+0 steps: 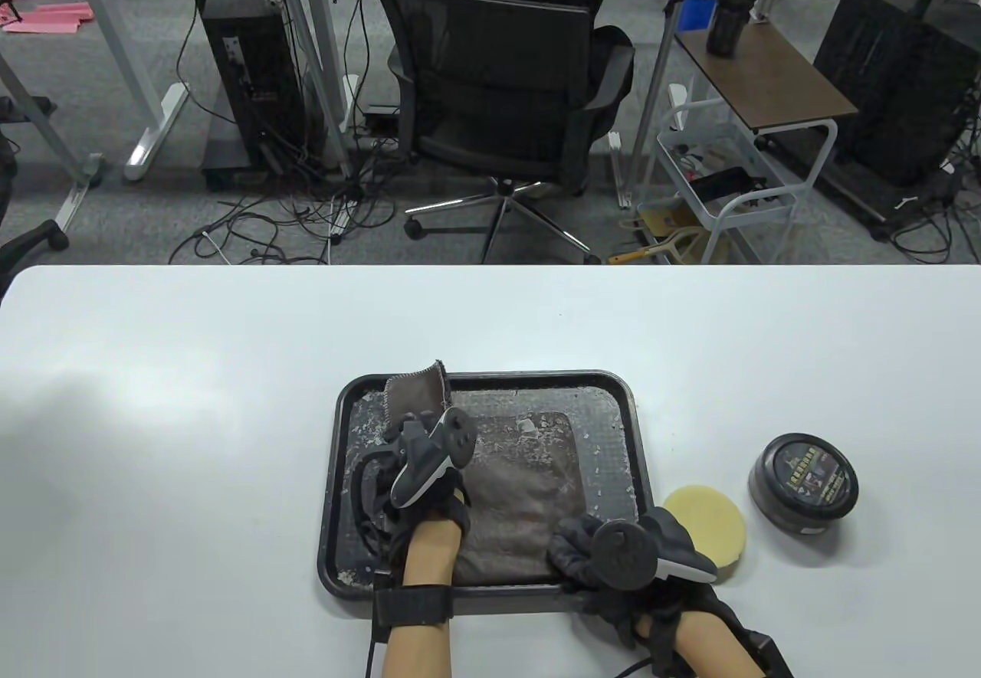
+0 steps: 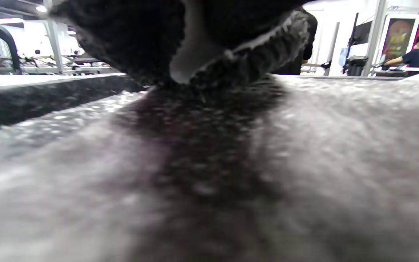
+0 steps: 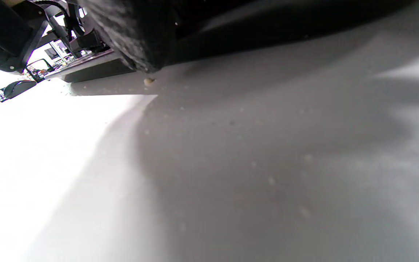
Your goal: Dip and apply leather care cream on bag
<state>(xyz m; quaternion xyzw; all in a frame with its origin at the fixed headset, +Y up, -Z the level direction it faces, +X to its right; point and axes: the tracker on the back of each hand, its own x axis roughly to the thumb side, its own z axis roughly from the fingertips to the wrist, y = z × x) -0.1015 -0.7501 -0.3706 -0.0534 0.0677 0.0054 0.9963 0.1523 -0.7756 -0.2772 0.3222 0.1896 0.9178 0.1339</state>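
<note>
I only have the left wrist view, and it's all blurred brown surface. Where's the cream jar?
Observer: The cream jar stands closed on the table, right of the tray.
Operator: And the applicator?
Observer: The yellow sponge lies on the table between the tray and the jar, right beside the right hand.
Operator: What is my left hand on?
Observer: The left hand rests on the left part of the bag, which lies flat in the tray.
</note>
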